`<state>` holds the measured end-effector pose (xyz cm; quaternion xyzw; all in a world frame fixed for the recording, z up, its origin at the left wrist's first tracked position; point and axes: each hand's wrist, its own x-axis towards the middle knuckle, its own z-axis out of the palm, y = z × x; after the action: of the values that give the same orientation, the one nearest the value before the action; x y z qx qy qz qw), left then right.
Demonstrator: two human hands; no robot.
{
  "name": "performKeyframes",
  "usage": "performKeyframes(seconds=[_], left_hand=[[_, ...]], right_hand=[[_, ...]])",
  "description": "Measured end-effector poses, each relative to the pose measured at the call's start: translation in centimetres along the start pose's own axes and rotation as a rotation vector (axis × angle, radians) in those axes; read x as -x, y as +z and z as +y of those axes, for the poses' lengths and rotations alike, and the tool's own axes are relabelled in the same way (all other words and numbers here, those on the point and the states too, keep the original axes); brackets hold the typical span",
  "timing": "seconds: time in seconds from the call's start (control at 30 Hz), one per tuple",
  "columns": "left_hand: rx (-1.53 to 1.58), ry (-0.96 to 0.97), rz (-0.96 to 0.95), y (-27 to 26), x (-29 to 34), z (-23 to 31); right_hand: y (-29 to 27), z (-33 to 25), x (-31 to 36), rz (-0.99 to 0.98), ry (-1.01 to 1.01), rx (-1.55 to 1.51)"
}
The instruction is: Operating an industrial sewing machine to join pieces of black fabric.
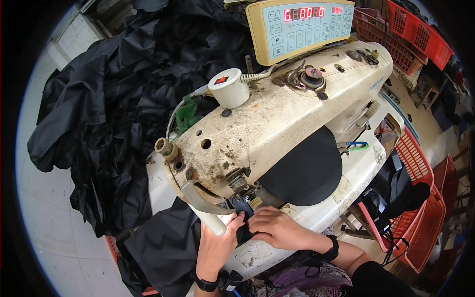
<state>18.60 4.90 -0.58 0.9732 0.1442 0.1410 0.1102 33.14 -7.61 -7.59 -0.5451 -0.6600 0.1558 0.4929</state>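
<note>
A worn, cream-coloured sewing machine [262, 119] stands in front of me. Close to its needle end, partly behind a pale curved lever [208, 208], my left hand [217, 247] has its fingers pressed together on black fabric [166, 240]. My right hand [279, 227] is beside it, fingers curled and pinching the edge of the same fabric. Both sets of fingertips nearly meet below the presser foot area, where the machine head hides the stitching point. A flat black piece with a rounded edge [309, 168] lies on the machine bed under the arm.
A large heap of black fabric [114, 94] fills the far left. Behind the machine arm rises a control panel [302, 29] with a lit red display. Red plastic baskets [413, 153] stand at right, one holding dark items. Small blue-and-green thread snips [357, 146] rest on the bed.
</note>
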Motion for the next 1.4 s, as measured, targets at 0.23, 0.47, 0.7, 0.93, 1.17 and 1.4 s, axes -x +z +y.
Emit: performKeyframes(seconds=[0.23, 0.47, 0.7, 0.93, 1.17, 1.4], left_hand=[[-0.191, -0.165, 0.083, -1.6, 0.4, -0.8], [-0.158, 0.058, 0.117, -3.3, -0.1, -1.5], [0.182, -0.077, -0.006, -1.8, 0.0, -0.4], [0.028, -0.056, -0.055, -0.5, 0.8, -0.4], [0.134, -0.098, -0.118, -0.4, 0.3, 0.2], [0.068, -0.056, -0.129, -0.7, 0.4, 0.1]], right_hand=[[-0.5, -0.4, -0.1, -0.107, 0.056, -0.005], [0.5, -2.5, 1.7, -0.042, 0.001, 0.074], [0.5, -2.6, 3.0, -0.02, -0.042, 0.088], [0.7, -2.9, 3.1, -0.014, -0.032, 0.105], [0.5, -3.1, 3.2, -0.023, -0.05, 0.135], [0.6, -2.9, 3.2, -0.009, -0.043, 0.106]])
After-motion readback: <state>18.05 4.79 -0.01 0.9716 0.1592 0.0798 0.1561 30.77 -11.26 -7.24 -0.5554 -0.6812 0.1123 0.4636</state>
